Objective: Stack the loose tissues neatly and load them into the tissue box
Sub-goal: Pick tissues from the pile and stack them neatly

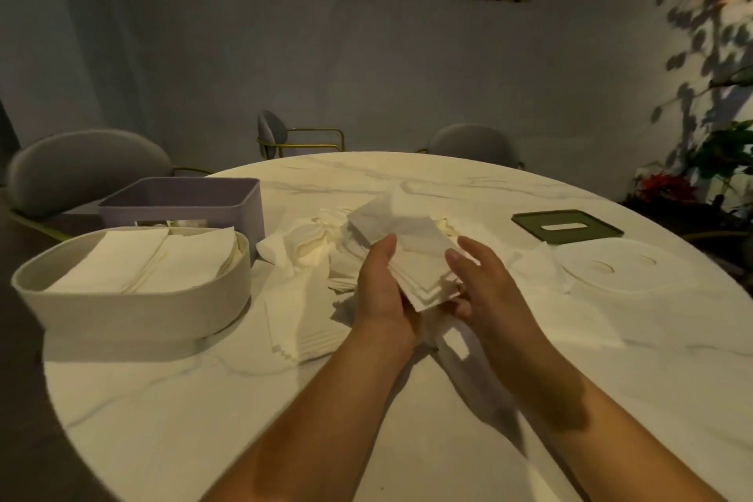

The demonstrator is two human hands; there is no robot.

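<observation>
Squaring a handful before loading: the person's left hand (pixel 381 289) is gripping a stack of tissues (pixel 411 257), the thumb lying across the top sheet and the fingers curling out of sight beneath. The right hand (pixel 485 281) is lying against the stack's opposite edge with its fingers nearly straight, touching rather than clasping, and its thumb is tucked low where its hold cannot be told. The stack is hovering between the two palms, just above the loose tissues (pixel 309 245) that are lying crumpled and fanned beyond the fingertips and under the left wrist on the table (pixel 285 399). The stack's corner nearest the wrists is showing stepped sheet edges, so the sheets are probably not yet flush. To do this step well, the right fingers should be working as a flat fence, patting the stepped edge towards the left palm while the left thumb is easing its pressure enough for the sheets to slide; a hard pinch would likely be creasing such soft paper. Well to the left of the left knuckles, the cream tissue box (pixel 134 310) is standing open, already holding two flat piles, with the purple box (pixel 179 204) just behind it; the green lid (pixel 566 227) and the white lid (pixel 623 269) are lying beyond the right fingertips
</observation>
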